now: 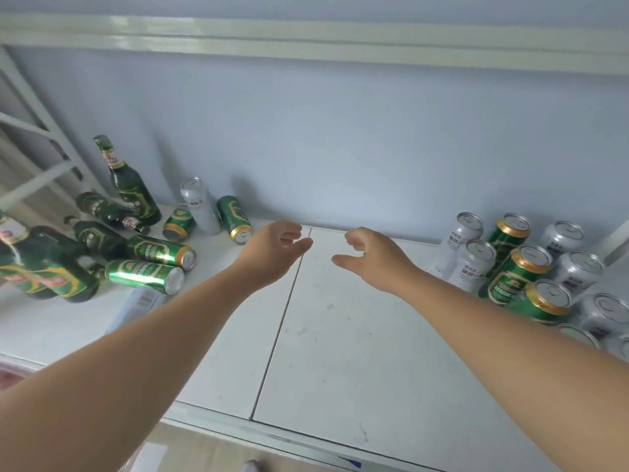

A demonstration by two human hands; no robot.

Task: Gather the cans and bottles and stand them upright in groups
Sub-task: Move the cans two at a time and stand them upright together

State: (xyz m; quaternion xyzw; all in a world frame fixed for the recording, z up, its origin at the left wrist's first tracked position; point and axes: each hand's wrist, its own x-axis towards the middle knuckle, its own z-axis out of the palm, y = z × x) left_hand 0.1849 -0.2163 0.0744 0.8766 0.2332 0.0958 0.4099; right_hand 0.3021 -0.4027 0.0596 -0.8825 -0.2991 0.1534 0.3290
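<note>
On the right of the white table [340, 335] several green cans [520, 270] and silver cans [476, 260] stand upright together. At the left lie several green cans [144, 274] and green bottles [44, 267] on their sides. One green bottle [131, 185] and one silver can [199, 206] stand upright by the wall. A silver can [143, 301] lies partly behind my left forearm. My left hand [275, 243] and my right hand [367, 253] hover over the table's middle, fingers loosely curled, holding nothing.
A pale blue wall [340, 148] runs along the back of the table, with a white rail [306, 42] above. A white metal frame [41, 131] rises at the far left. The table's front edge [272, 434] is near me, floor below.
</note>
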